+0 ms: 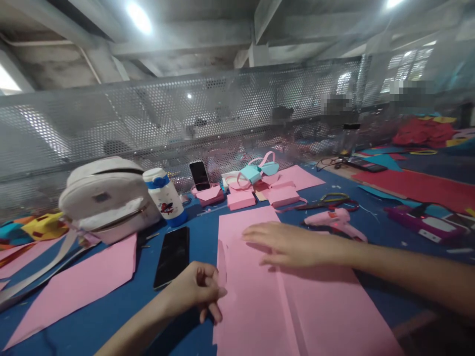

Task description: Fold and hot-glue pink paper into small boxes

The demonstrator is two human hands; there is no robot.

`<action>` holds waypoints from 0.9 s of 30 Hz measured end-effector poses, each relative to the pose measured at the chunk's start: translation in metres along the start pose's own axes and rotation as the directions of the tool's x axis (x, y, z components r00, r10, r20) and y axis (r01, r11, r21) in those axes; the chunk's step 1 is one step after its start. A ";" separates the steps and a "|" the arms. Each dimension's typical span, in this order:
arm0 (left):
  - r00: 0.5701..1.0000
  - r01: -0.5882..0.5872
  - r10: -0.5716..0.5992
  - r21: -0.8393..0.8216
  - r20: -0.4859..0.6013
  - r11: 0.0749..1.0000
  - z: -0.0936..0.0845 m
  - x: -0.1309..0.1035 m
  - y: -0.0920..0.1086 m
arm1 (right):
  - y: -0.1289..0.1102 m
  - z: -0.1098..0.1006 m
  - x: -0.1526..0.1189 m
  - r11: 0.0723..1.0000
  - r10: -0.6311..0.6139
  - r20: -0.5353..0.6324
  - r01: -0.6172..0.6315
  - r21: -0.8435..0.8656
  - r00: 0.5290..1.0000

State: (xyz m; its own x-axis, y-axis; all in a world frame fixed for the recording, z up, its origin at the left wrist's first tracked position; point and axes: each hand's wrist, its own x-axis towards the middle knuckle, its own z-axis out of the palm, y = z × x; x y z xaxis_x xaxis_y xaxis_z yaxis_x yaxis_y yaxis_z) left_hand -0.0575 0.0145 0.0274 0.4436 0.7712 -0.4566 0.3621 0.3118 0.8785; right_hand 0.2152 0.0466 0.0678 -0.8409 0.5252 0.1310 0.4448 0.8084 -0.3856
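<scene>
Pink paper sheets (252, 306) lie on the blue table in front of me, with a long crease or overlapping edge down the middle. My right hand (285, 244) rests palm down across them, its fingers stretched out and apart. At the left edge of the sheets is my left hand (202, 291), loosely curled with gaps between the fingers. Its thumb tip meets or nearly meets the paper edge; I see nothing held in it. A narrow loose flap (221, 262) shows just above that thumb. Beyond my right wrist lies a pink hot glue gun (336, 222).
A black phone (172, 257), a bottle (165, 197) and a white backpack (107, 198) stand left, near another pink sheet (85, 287). Small pink paper bags (241, 199) sit at the back. Scissors (330, 201) and a purple device (425, 222) lie right. A perforated metal panel (222, 109) closes the back.
</scene>
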 end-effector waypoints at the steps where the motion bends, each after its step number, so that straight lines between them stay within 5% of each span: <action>1: 1.000 0.006 -0.006 0.003 -0.011 1.000 -0.003 0.005 -0.001 | 0.000 0.012 0.001 1.000 -0.005 0.011 0.005 0.028 1.000; 7: 1.000 -0.008 0.009 0.111 -0.014 0.994 -0.022 0.024 -0.003 | 0.004 0.051 0.004 0.989 0.077 0.172 -0.097 0.109 0.982; 14: 0.979 -0.133 0.186 0.420 -0.086 0.898 -0.022 0.021 -0.007 | 0.036 0.081 0.005 0.992 0.036 0.158 -0.055 0.117 0.987; 19: 0.984 -0.112 0.152 0.335 -0.094 0.936 -0.021 0.022 -0.012 | 0.048 0.101 0.002 0.999 -0.028 0.058 0.026 0.037 0.998; 27: 0.988 -0.081 0.110 0.254 -0.104 0.964 -0.021 0.023 -0.017 | 0.042 0.100 -0.002 0.999 -0.044 -0.051 0.044 -0.020 0.998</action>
State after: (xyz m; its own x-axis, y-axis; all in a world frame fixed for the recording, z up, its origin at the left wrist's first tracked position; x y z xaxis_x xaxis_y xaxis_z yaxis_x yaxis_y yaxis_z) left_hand -0.0709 0.0381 0.0047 0.3931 0.8544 -0.3399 0.5216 0.0972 0.8476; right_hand 0.2051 0.0529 -0.0401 -0.8431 0.5015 0.1940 0.4137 0.8355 -0.3616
